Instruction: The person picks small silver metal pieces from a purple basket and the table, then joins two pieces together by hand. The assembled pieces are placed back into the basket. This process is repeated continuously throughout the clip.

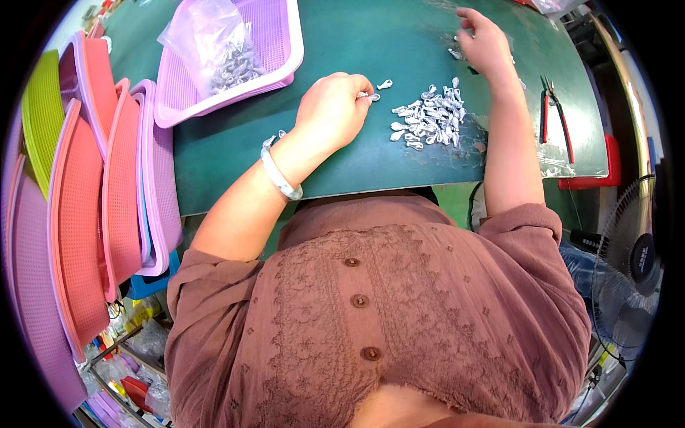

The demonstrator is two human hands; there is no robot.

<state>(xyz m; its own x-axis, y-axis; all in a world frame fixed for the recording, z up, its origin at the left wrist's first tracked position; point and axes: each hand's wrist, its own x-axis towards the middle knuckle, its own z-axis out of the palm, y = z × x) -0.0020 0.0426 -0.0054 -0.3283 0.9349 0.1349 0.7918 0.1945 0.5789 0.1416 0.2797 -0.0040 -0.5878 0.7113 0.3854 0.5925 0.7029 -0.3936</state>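
Observation:
My left hand (334, 108), a pale bangle (280, 175) on its wrist, pinches a small silver-grey teardrop-shaped piece (374, 97) between thumb and fingers. A similar loose piece (385, 84) lies just beyond the fingertips. To the right is a pile of such pieces (432, 115) on the green tabletop (342, 171). Over the far right part of the table, my right hand (486, 46) has thumb and index finger apart, slightly blurred, with nothing visible between them. A few more grey pieces (454, 53) show beneath it, partly hidden by the hand.
A lilac basket (289, 53) at the far left holds a clear plastic bag (207, 43) of grey pieces. Red-handled pliers (556, 121) lie at the right. Stacked coloured baskets (78, 214) crowd the left side. A fan (628, 260) stands at the right.

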